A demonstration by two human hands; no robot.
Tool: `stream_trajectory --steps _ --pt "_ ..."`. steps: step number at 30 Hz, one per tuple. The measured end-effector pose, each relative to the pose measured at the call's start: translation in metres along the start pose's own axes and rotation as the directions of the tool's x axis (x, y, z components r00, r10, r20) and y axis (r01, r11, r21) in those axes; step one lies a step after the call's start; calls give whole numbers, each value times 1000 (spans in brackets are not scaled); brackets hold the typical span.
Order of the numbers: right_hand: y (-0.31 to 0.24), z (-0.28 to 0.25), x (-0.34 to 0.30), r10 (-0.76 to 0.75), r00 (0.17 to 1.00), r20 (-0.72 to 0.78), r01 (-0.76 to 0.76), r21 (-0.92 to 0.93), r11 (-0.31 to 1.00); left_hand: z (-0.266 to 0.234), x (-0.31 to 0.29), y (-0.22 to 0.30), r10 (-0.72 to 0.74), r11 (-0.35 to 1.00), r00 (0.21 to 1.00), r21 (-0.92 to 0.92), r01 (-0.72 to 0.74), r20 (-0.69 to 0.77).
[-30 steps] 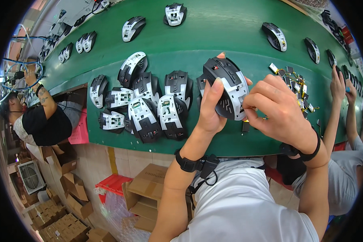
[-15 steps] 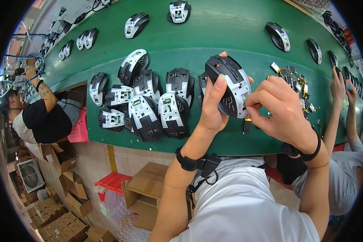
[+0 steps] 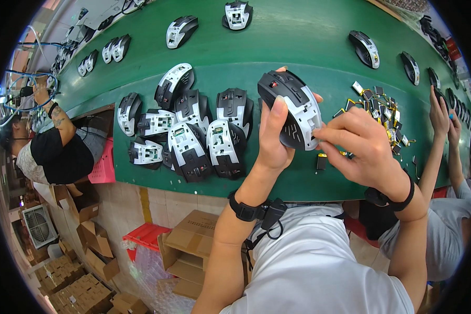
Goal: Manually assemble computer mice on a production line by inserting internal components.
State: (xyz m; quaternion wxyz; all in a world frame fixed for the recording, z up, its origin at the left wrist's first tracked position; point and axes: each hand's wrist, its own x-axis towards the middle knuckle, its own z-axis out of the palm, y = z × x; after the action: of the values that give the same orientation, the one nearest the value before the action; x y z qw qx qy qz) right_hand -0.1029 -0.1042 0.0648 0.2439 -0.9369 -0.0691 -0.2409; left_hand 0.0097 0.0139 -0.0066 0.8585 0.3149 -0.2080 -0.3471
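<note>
A black and white computer mouse [image 3: 300,107], part of its white shell open, is tilted up in my left hand [image 3: 273,137]. The thumb presses its side and fingertips show behind its far edge. My right hand [image 3: 362,146] is closed in a pinch at the mouse's lower right end, against the white shell. Whatever its fingertips hold, if anything, is too small and hidden to make out. Left of my hands lies a group of similar mice [image 3: 186,146], some overlapping. Beside my right hand is a heap of small battery packs [image 3: 386,107] with yellow wires.
A single battery pack [image 3: 321,161] lies near the table's front edge. More mice [image 3: 181,31] sit spaced along the green strip [image 3: 298,31] at the back. A co-worker's hands [image 3: 440,115] hold a mouse at the right; another person [image 3: 63,141] sits at the left. Cardboard boxes [image 3: 193,233] stand on the floor.
The mouse in my left hand has tipped slightly left and up, and my right fingertips have followed to its lower end. Mice on the back strip have shifted a little rightward.
</note>
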Motion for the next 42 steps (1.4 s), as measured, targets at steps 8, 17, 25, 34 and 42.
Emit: stream_trajectory --steps 8,17,25,34,42 --pt "0 12 -9 -93 995 -30 92 -45 995 -2 -6 -5 -8 1000 999 -18 8 46" --pt "-3 13 -33 233 972 -31 -209 344 915 -2 -2 -3 93 995 995 44 -95 47" --pt "-9 38 -27 463 749 474 -492 866 -92 11 -3 3 82 984 987 147 -103 142" --pt "-13 42 -33 467 774 428 -428 897 -113 14 -6 8 -5 1000 992 -19 7 123" --pt "-14 50 -37 479 793 377 -344 925 -159 11 -7 9 -19 999 984 -42 26 177"
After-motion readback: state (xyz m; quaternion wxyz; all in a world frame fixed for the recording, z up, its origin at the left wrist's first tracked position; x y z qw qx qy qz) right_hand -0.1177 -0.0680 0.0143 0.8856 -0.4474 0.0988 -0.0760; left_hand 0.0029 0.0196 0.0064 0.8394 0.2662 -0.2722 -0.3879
